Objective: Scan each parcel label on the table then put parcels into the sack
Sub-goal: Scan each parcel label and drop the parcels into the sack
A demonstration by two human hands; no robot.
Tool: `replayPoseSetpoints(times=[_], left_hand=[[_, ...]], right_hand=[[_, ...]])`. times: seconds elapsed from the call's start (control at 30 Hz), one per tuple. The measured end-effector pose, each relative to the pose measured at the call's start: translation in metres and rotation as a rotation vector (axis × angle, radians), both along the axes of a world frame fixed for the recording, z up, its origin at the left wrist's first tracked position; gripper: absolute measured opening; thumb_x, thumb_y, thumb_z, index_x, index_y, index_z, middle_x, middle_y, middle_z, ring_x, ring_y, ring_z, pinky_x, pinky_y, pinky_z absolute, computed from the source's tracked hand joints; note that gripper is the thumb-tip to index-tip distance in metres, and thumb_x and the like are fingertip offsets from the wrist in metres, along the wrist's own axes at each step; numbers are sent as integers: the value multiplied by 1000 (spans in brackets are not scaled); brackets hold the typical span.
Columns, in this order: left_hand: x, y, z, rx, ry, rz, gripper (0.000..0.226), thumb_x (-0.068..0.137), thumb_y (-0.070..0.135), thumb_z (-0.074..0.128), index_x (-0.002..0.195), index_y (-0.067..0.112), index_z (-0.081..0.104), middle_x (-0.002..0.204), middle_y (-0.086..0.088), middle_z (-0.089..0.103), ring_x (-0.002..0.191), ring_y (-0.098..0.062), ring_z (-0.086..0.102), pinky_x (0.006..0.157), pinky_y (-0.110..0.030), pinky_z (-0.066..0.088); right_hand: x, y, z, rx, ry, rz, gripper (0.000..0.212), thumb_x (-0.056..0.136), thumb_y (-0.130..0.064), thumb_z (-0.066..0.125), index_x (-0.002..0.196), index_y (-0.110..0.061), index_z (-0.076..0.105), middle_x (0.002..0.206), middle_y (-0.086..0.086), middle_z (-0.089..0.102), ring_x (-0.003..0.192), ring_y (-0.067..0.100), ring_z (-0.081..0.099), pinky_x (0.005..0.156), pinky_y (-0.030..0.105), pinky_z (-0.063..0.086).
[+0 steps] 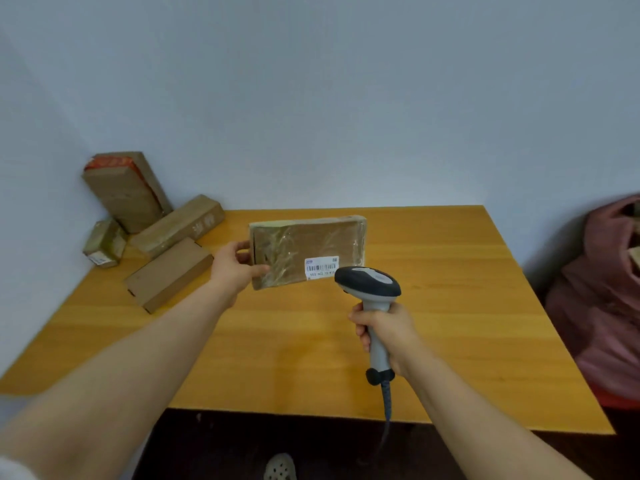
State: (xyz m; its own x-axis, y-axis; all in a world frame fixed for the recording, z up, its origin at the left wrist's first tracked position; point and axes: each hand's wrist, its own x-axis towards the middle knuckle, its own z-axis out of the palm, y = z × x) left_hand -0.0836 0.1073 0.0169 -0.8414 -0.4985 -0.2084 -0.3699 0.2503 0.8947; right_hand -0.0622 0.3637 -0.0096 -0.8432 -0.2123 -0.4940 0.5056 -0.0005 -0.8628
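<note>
On my feed the left hand (232,268) grips a brown parcel (308,251) by its left end, thumb on the front face and fingers curled behind. The parcel stands on its long edge over the middle of the desk (450,306), toward the far edge, with its taped face turned to me. I cannot tell whether its lower edge touches the wood. A white label (322,266) with a barcode sits at the lower right of that face.

The right hand (384,330) is wrapped tight around the grey handle of a scanner (369,282). The scanner's dark head is aimed at the label, just below and right of it. A cable (387,403) hangs from the bottom of the handle past the near edge.

Four more parcels crowd the far left corner:
- A tall parcel (126,192) leans against the wall (311,98).
- A long parcel (178,225) lies in front of it.
- A small parcel (104,242) sits at the left edge.
- A flat parcel (169,273) lies nearest to me.

The pinkish sack (602,306) slumps on the floor just off the right edge, well apart from both hands. A light shoe (280,467) shows below the near edge.
</note>
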Motion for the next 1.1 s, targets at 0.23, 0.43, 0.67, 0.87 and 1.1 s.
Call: replayPoseSetpoints(times=[0.23, 0.43, 0.67, 0.87, 1.1], left_hand=[[18, 19, 11, -40, 15, 26, 61, 75, -5, 75, 129, 9, 49, 93, -1, 59, 96, -24, 57, 82, -39, 48], [15, 23, 9, -22, 16, -9, 62, 73, -6, 76, 128, 9, 50, 95, -3, 61, 98, -26, 59, 84, -41, 50], [4, 22, 6, 34, 13, -46, 62, 73, -5, 77, 127, 10, 50, 93, -2, 62, 98, -28, 61, 91, -46, 50], [-12, 53, -1, 310, -96, -188, 36, 83, 3, 70, 116, 7, 55, 99, -8, 66, 83, -19, 64, 66, -29, 52], [-31, 155, -16, 361, -311, -462, 31, 81, 5, 71, 111, 5, 64, 102, -9, 70, 88, -21, 67, 73, -33, 55]], right_hand=[[21, 23, 7, 16, -28, 14, 19, 82, 3, 67, 69, -3, 55, 48, 7, 50, 36, 17, 39, 43, 25, 34], [23, 28, 12, 30, -2, -8, 19, 83, 1, 67, 70, -4, 54, 49, 6, 50, 37, 17, 39, 43, 24, 36], [24, 31, 11, 12, -8, -81, 16, 83, 2, 68, 71, -3, 57, 50, 8, 52, 38, 17, 42, 43, 24, 37], [15, 78, 3, -92, 11, -487, 9, 86, -1, 69, 88, -6, 61, 74, 13, 66, 58, 21, 59, 53, 29, 45], [16, 200, -6, -240, -39, -832, 32, 81, -8, 76, 109, -6, 61, 95, 12, 66, 82, 26, 65, 72, 42, 58]])
